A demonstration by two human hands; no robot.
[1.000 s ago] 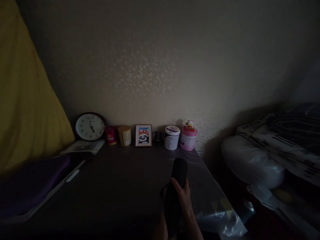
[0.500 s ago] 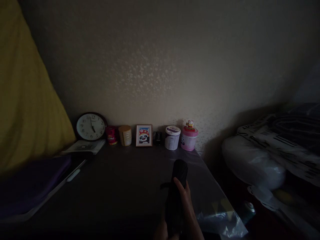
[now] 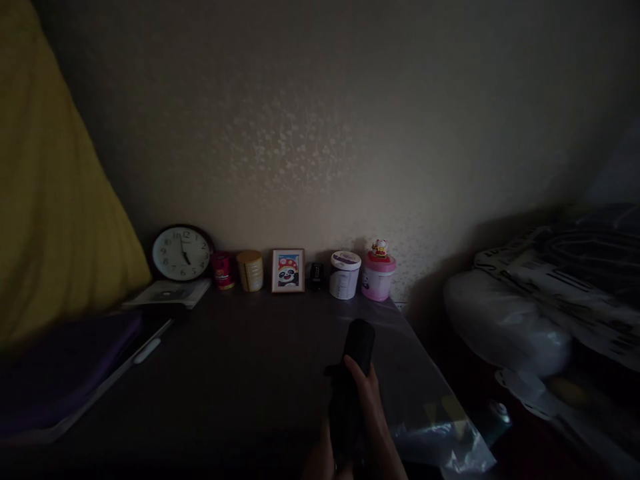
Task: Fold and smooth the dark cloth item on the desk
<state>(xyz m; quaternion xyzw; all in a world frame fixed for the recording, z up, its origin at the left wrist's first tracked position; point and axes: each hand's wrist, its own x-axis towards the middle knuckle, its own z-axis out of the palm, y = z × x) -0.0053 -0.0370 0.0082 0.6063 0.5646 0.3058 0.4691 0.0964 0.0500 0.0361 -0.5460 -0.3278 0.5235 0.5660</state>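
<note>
A folded black umbrella (image 3: 345,407) stands out darkly over the near right part of the table, its far end pointing toward the wall. My right hand (image 3: 369,393) is closed around its upper part, thumb lying across the top. A short dark strap (image 3: 331,370) sticks out at its left side. Lower down, at the bottom edge of the view, my left hand (image 3: 323,450) grips the umbrella's near end; its fingers are partly hidden in the dark.
Along the wall stand a clock (image 3: 181,253), a red tin (image 3: 223,271), a yellow canister (image 3: 250,271), a panda picture frame (image 3: 289,271), a white tub (image 3: 345,275) and a pink tub (image 3: 379,277). A purple case (image 3: 75,367) lies left. Bagged bedding (image 3: 505,320) is piled right.
The right hand has shifted slightly left along with the umbrella. The left hand has also moved a little left. The things by the wall are unchanged.
</note>
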